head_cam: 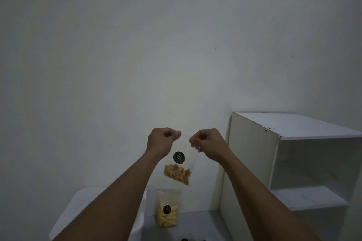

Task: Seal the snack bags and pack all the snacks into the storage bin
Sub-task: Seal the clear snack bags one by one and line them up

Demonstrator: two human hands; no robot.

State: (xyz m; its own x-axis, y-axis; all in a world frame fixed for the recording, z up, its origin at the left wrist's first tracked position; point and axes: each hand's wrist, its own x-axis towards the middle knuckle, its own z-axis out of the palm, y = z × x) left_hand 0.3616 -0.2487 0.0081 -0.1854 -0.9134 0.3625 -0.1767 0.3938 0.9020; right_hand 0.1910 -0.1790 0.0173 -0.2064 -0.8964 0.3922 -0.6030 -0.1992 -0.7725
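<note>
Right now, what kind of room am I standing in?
Probably a plain room at home, perhaps a storage corner: a bare white wall, a white shelf unit and a white storage bin, with snack bags on the surface.

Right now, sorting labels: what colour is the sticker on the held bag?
Black with gold lettering, on the sticker in the head view.

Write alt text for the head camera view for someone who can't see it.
Two bare hands, left hand and right hand, pinch the top corners of a clear snack bag held up before a white wall. Below, a second snack bag stands beside a white bin, with a white shelf unit at right.
</note>
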